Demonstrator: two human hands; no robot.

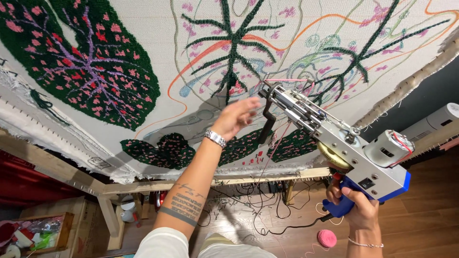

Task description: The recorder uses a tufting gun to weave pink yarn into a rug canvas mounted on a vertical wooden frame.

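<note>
- My right hand (359, 206), low in the right of the frame, is wrapped tight round the blue pistol grip of the tufting gun (334, 138), fingers fully closed on it.
- The gun's long axis runs on a diagonal, from the blue grip at lower right up and left to its needle end near the centre of the frame, where the tip sits at or just off the stretched cloth (158, 43) (I cannot tell whether it is actually touching).
- A black front handle (268, 117) hangs down from the needle end, just right of my left hand (235, 116).
- My left hand is raised at centre frame, fingers loosely spread and holding nothing; it looks blurred, so I cannot say exactly how wide it is open. It sits just beside that black handle, not on it.
- So the handle lies to the right of the left hand, close by, and the left hand is far nearer to it than the right, which is at the far end of the gun.
- A pink strand (282, 76) leads to the needle end across the cloth.
- The cloth carries a finished dark green leaf with pink flecks (91, 62) in the upper left, and partly tufted leaves above the gun.
- On the wooden floor (420, 200) at lower right lies a pink ball of yarn (327, 238), well apart from both hands, with a tangle of dark cables (248, 200) by the wooden frame (191, 184).
</note>
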